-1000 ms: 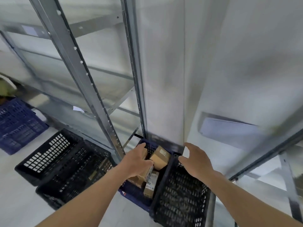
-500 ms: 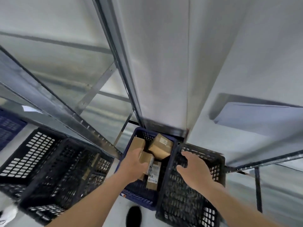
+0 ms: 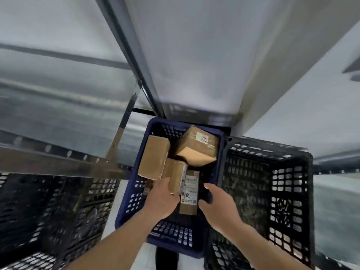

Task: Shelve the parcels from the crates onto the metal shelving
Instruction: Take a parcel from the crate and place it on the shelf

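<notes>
A blue plastic crate (image 3: pixel 134 199) on the floor holds several brown cardboard parcels. A large box with a white "705" label (image 3: pixel 196 147) leans at the crate's far right. A plain flat box (image 3: pixel 154 157) stands at the far left. My left hand (image 3: pixel 162 197) grips a small brown box (image 3: pixel 175 176) in the middle of the crate. Beside it lies a parcel with a white printed label (image 3: pixel 190 190). My right hand (image 3: pixel 216 203) hovers over the crate's right rim with loosely curled fingers, holding nothing. Grey metal shelving (image 3: pixel 58 114) rises behind the crate.
A black crate (image 3: pixel 272 184) stands against the blue crate's right side, apparently holding nothing. Another black crate (image 3: pixel 48 217) sits at the left under a perforated shelf beam (image 3: pixel 58 160). A white pillar (image 3: pixel 194 55) rises straight ahead.
My view has tilted down and closer to the blue crate. My left hand has closed around the small box, and my right hand has moved left from the black crate toward the blue one.
</notes>
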### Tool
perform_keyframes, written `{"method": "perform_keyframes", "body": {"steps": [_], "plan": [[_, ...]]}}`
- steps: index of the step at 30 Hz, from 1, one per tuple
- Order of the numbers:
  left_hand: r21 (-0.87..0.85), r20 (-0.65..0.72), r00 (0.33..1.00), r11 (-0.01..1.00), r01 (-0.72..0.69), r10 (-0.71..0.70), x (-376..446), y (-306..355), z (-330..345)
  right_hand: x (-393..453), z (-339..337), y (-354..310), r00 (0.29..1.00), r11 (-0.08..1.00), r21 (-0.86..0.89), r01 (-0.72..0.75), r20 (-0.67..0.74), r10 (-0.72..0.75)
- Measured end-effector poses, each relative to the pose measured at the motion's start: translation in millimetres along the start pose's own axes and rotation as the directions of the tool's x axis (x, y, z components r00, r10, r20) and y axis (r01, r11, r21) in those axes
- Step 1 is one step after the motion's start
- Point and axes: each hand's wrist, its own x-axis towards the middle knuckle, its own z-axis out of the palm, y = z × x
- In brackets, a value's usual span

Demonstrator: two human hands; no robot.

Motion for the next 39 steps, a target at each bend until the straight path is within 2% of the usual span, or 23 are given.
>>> {"method": "perform_keyframes", "body": {"steps": [8,16,20,23,25,27,30,34,36,39], "plan": [[-0.021,-0.023,0.998,0.998,0.063,-0.064,108.5,-57.8,53.6,107.1,88.0,26.6,0.993,0.974,0.195,-0.113,0.045,0.106],[-0.025,-0.11,0.989,0.995,0.102,-0.104,129.5,-69.5,86.9,156.8,135.8,40.4,0.989,0.933,0.339,-0.123,0.116,0.088],[-0.122,-0.161,0.98,0.988,0.096,-0.115,131.6,-66.4,95.9,162.5,146.3,53.0,0.992,0.89,0.44,-0.123,0.027,0.124],[-0.244,-0.134,0.983,0.966,0.088,-0.124,135.5,-62.2,102.1,154.2,138.9,62.2,0.982,0.893,0.433,-0.122,-0.078,0.172],[-0.297,-0.081,0.99,0.951,0.088,-0.117,137.9,-58.4,104.7,151.2,134.4,64.5,0.978,0.887,0.442,-0.134,-0.087,0.191],[-0.374,-0.059,0.99,0.922,0.099,-0.13,140.3,-54.4,105.7,150.5,132.5,63.9,0.973,0.859,0.484,-0.171,-0.057,0.226],[-0.537,-0.104,0.977,0.837,0.103,-0.187,134.1,-47.0,103.4,146.6,131.2,62.2,0.963,0.817,0.548,-0.179,-0.073,0.26],[-0.746,-0.082,0.949,0.65,0.144,-0.304,114.9,-42.4,92.3,134.3,115.6,45.3,0.983,0.783,0.62,-0.038,-0.117,0.14],[-0.797,-0.062,0.943,0.585,0.149,-0.326,104.7,-34.5,86.4,128.6,102.4,34.6,0.988,0.807,0.589,0.027,-0.136,0.067],[-0.836,-0.075,0.945,0.537,0.115,-0.319,93.1,-15.9,78.0,119.9,78.0,27.8,0.984,0.867,0.495,0.05,-0.175,0.043]]}}
